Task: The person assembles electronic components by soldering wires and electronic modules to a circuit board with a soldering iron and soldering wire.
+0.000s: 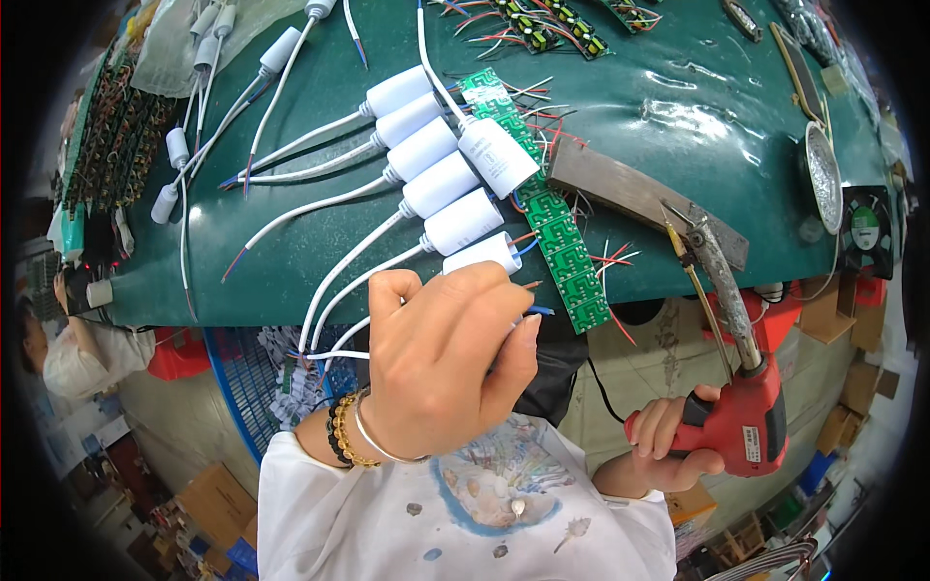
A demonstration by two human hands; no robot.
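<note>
Left hand (450, 363), near edge of table (252, 308): grip unclear. Right hand (670, 443) grasping soldering gun (748, 431); keep barrel (728, 283) off white casings (426, 155).

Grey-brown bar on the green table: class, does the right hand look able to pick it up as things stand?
Probably not: the right hand is closed around the red soldering gun, which also overlaps the bar in view. The hand would likely need freeing first.

Worn on the head, up over the near edge of the table (252, 295). Looks down, keeping the far side on top. Near the left hand (450, 358), a bit farther from the right hand (678, 443). Sees wide, bending the near edge.
</note>
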